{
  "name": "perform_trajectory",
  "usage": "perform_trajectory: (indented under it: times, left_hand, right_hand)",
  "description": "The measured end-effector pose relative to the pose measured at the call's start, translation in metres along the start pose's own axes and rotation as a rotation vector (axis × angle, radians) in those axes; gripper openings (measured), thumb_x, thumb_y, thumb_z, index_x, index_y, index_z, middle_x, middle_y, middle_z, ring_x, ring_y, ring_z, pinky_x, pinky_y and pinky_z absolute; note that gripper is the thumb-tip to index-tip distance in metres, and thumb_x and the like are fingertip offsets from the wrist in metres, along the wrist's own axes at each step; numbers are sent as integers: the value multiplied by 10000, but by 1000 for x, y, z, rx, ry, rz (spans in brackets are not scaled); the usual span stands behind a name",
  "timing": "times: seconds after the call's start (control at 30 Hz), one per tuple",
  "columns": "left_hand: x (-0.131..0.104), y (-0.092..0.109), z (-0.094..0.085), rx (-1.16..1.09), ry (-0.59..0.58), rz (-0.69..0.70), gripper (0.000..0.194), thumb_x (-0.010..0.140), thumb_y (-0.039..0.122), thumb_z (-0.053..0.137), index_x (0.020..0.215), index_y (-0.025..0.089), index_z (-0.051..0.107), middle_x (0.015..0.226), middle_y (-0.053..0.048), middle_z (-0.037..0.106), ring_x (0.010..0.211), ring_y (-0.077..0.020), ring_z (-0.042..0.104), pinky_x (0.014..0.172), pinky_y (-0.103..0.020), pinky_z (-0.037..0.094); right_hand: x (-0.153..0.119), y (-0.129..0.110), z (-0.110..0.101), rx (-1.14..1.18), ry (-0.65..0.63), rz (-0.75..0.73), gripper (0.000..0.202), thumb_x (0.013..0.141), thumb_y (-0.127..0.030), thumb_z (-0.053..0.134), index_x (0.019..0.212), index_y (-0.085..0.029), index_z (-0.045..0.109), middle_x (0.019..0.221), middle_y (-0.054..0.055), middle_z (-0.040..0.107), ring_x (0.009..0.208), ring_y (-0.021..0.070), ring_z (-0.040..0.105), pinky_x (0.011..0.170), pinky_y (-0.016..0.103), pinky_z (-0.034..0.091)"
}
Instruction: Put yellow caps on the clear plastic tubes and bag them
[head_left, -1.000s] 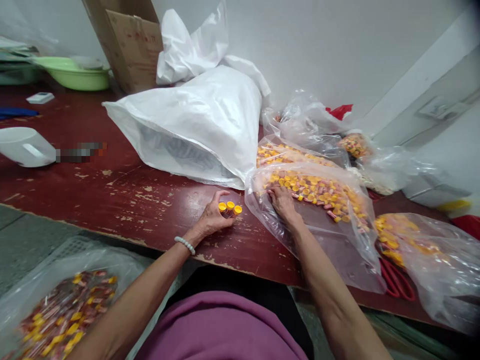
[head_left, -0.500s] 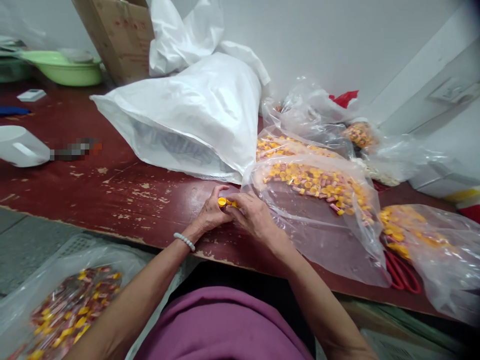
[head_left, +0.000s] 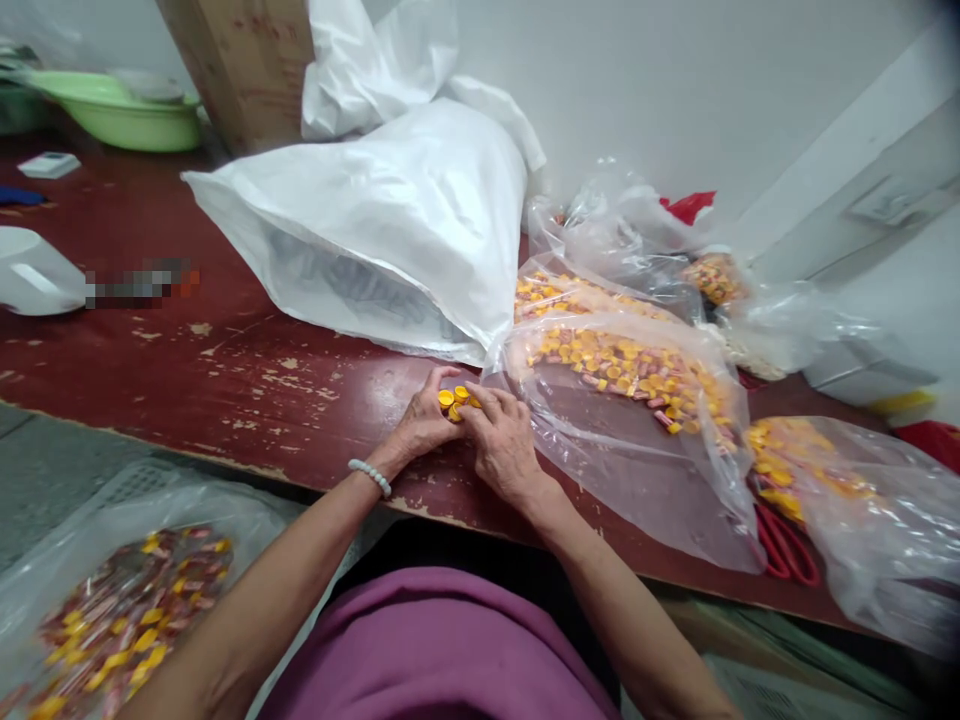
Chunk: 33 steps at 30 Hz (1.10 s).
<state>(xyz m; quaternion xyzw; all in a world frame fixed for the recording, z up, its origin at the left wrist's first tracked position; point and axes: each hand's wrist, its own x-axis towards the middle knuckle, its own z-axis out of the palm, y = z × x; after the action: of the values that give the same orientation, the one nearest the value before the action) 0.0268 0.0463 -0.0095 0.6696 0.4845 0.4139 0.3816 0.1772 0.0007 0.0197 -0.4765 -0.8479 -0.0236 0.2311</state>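
Several small yellow-capped pieces [head_left: 454, 400] are bunched between my two hands above the front part of the red table [head_left: 300, 400]. My left hand [head_left: 426, 418], with a beaded bracelet at its wrist, curls round them from the left. On their right side, the fingers of my right hand [head_left: 499, 425] press against the same bunch. Just right of my hands, a clear plastic bag [head_left: 600, 480] holds many yellow and pink pieces [head_left: 637, 365]. Behind my hands, a large white sack [head_left: 420, 220] lies with its mouth facing me.
At the lower left, a lined basket [head_left: 142, 490] holds more pieces. Another clear bag [head_left: 862, 500] lies at the right beside red handles [head_left: 787, 545]. A white jug [head_left: 37, 270], a green basin [head_left: 127, 115] and a cardboard box [head_left: 255, 70] stand at the left and back.
More yellow caps now show between my hands. My right hand's fingers have shifted and its wrist has come a little nearer to me. The view has turned slightly.
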Motion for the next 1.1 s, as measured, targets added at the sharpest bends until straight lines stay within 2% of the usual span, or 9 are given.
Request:
perform_trajectory:
  times: [0.1, 0.2, 0.3, 0.4, 0.57, 0.83, 0.97, 1.03, 1.1]
  left_hand:
    - [0, 1, 0, -52, -3, -3, 697, 583, 236, 720, 1204, 185, 405, 771, 34, 599, 630, -115, 564, 595, -222, 456]
    - [-5, 4, -3, -155, 15, -30, 689, 574, 204, 725, 1188, 177, 414, 787, 29, 600, 630, -109, 561, 592, -218, 465]
    - [-14, 7, -7, -311, 27, -78, 692, 558, 163, 729, 1174, 171, 414, 874, 0, 624, 688, -112, 582, 643, -227, 488]
    - [-24, 8, -8, -454, 31, -91, 688, 512, 101, 726, 1129, 171, 430, 992, -42, 628, 822, -144, 609, 736, -254, 502]
    - [-40, 10, -1, -682, 90, -200, 589, 485, 17, 632, 1035, 162, 477, 947, -49, 633, 829, -152, 606, 748, -259, 487]
    - [-63, 10, -2, -878, 165, -333, 601, 391, -29, 573, 957, 166, 519, 772, 17, 586, 665, -109, 541, 575, -205, 422]
    - [-96, 19, -25, -938, 193, -320, 597, 413, -5, 628, 972, 158, 495, 706, 39, 569, 605, -90, 528, 536, -193, 415]
    - [-120, 18, -50, -922, 212, -319, 654, 444, 16, 679, 1048, 165, 478, 681, 45, 580, 583, -89, 540, 548, -205, 440]
    - [-149, 5, -82, -888, 327, -344, 672, 464, 58, 736, 1074, 170, 476, 699, 36, 605, 586, -105, 571, 565, -240, 479]
  right_hand:
    - [-1, -1, -6, 28, 70, -6, 437, 767, -88, 484, 1166, -248, 559, 1412, 59, 420, 1207, 272, 383, 947, 450, 337]
    - [-4, -7, -12, 33, 115, -31, 638, 738, -128, 527, 1356, -187, 378, 1465, 111, 334, 1293, 288, 314, 1019, 474, 289]
    - [-4, -15, -9, 25, 35, -129, 824, 695, -266, 648, 1417, -169, 264, 1487, 129, 297, 1343, 324, 245, 1067, 522, 218]
    - [2, -21, 2, 45, -36, -208, 912, 632, -327, 724, 1405, -144, 276, 1464, 147, 334, 1331, 334, 266, 1069, 516, 240]
    - [14, -29, 16, 130, 16, -276, 636, 616, -164, 649, 1221, -100, 466, 1202, 167, 572, 1095, 300, 489, 935, 447, 384]
    - [5, -42, 24, 166, 62, -309, 499, 619, -225, 660, 1100, -176, 537, 1044, 131, 624, 952, 305, 543, 835, 451, 424]
    - [4, -66, 19, 243, -14, -392, 689, 685, -356, 674, 1292, -160, 414, 1240, 158, 519, 1096, 324, 495, 896, 479, 427]
    - [3, -73, 21, 324, -7, -387, 830, 707, -444, 664, 1384, -144, 290, 1375, 190, 376, 1235, 344, 393, 967, 510, 390]
    - [0, -71, 30, 369, 34, -317, 870, 721, -488, 653, 1409, -142, 246, 1411, 198, 311, 1292, 345, 331, 1002, 524, 365]
